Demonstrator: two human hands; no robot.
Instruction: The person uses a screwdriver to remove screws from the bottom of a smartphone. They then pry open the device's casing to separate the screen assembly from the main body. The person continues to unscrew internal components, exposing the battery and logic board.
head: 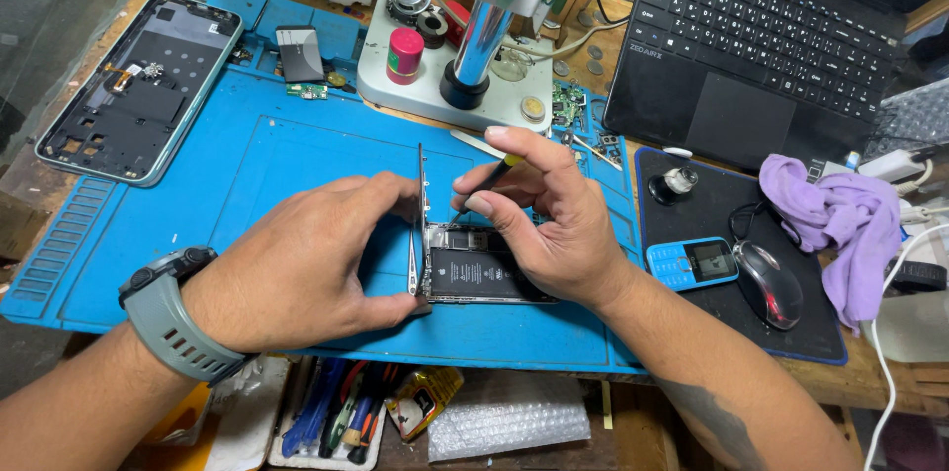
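Note:
An opened smartphone body (481,273) with a black battery lies on the blue silicone repair mat (237,184). Its screen panel (421,204) stands lifted on edge along the left side. My left hand (306,258), with a grey watch on the wrist, grips that raised panel. My right hand (549,214) holds a slim black and yellow screwdriver (494,174) whose tip points down into the top of the phone body.
A phone back housing (133,85) lies at the mat's far left. A microscope base (450,66) stands behind. A laptop (761,36), black mouse pad with mouse (769,283), small blue keypad phone (692,261) and purple cloth (840,214) are to the right. A tool tray (336,412) sits below.

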